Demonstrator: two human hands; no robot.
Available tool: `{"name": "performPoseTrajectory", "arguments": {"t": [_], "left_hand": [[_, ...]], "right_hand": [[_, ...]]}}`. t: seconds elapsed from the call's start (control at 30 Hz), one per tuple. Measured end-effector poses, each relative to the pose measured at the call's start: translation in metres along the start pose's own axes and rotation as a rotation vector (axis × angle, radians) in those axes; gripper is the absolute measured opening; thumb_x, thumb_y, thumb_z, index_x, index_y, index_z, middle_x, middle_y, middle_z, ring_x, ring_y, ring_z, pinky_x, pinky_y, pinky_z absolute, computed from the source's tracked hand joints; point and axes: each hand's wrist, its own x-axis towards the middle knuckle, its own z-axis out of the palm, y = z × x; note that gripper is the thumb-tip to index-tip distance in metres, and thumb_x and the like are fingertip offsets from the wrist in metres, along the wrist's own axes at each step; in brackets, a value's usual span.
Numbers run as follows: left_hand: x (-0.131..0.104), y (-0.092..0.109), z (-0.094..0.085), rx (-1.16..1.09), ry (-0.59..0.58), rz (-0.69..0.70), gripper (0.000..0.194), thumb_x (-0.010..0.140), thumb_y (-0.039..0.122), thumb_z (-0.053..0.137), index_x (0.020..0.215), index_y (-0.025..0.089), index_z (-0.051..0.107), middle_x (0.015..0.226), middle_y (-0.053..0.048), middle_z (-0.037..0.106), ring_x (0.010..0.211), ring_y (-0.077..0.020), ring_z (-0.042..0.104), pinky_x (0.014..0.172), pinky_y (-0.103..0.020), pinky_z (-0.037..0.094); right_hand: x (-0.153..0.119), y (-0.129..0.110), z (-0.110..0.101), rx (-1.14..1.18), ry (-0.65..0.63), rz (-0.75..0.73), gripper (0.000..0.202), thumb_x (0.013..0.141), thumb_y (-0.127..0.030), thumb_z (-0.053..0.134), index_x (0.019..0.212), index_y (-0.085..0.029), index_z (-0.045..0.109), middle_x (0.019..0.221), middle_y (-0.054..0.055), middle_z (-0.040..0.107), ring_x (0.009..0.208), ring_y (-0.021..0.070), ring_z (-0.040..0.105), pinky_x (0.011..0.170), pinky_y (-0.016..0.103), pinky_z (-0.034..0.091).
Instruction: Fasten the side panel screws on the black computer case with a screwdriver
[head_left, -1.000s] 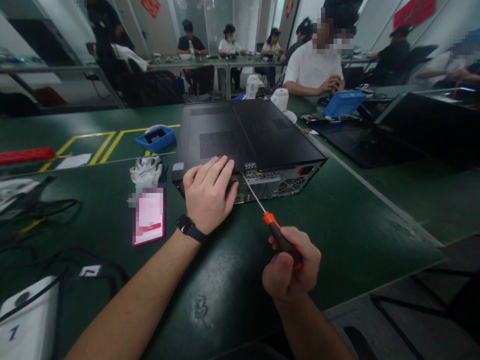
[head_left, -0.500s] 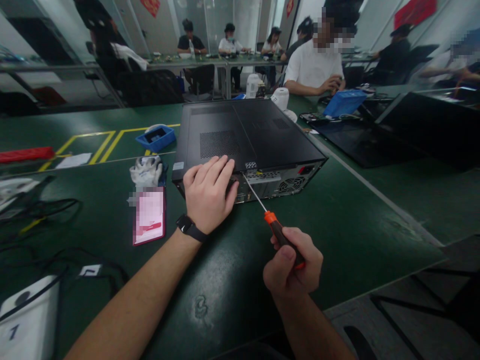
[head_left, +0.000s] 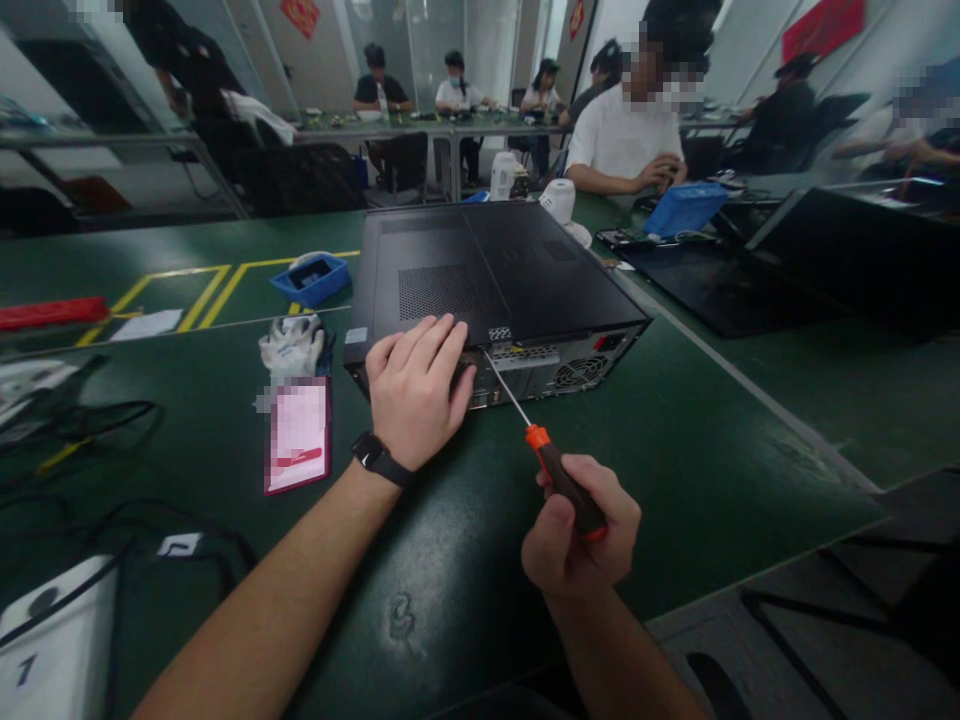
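Note:
A black desktop computer case lies on its side on the green table, its back panel with a fan grille towards me. My left hand rests on its near top edge, the fingers stretched flat over the lid and the thumb beside the back panel. My right hand is closed around the brown and orange handle of a screwdriver. The shaft slants up and left, its tip at the upper edge of the back panel, just right of my left thumb. I cannot make out a screw there.
Left of the case are a blue tray, gloves and a pink-edged phone-like device. Black cables lie farther left. A co-worker in white sits across to the right, near a blue box and a dark flat panel.
My right hand and the screwdriver handle have shifted slightly left, while the tip stays at the same place on the case. My left hand keeps its place.

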Motion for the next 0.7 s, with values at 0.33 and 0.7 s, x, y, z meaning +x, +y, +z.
{"name": "performPoseTrajectory", "arguments": {"t": [0.33, 0.7], "left_hand": [[0.0, 0.0, 0.0, 0.009, 0.01, 0.011, 0.051, 0.1, 0.028, 0.063, 0.151, 0.022, 0.06, 0.153, -0.012, 0.066, 0.142, -0.0334, 0.062, 0.114, -0.054, 0.039], [0.001, 0.001, 0.0, 0.016, 0.022, 0.015, 0.048, 0.101, 0.029, 0.064, 0.148, 0.021, 0.062, 0.151, -0.012, 0.068, 0.14, -0.0328, 0.064, 0.113, -0.053, 0.04]], "right_hand": [[0.015, -0.005, -0.001, -0.064, -0.017, -0.089, 0.034, 0.093, -0.015, 0.063, 0.126, -0.015, 0.066, 0.1, 0.007, 0.073, 0.086, 0.0191, 0.07, 0.071, 0.036, 0.063], [0.001, 0.003, 0.001, 0.046, -0.003, -0.037, 0.032, 0.097, -0.019, 0.057, 0.128, -0.013, 0.064, 0.102, 0.008, 0.07, 0.079, 0.0181, 0.071, 0.067, 0.036, 0.064]]}}
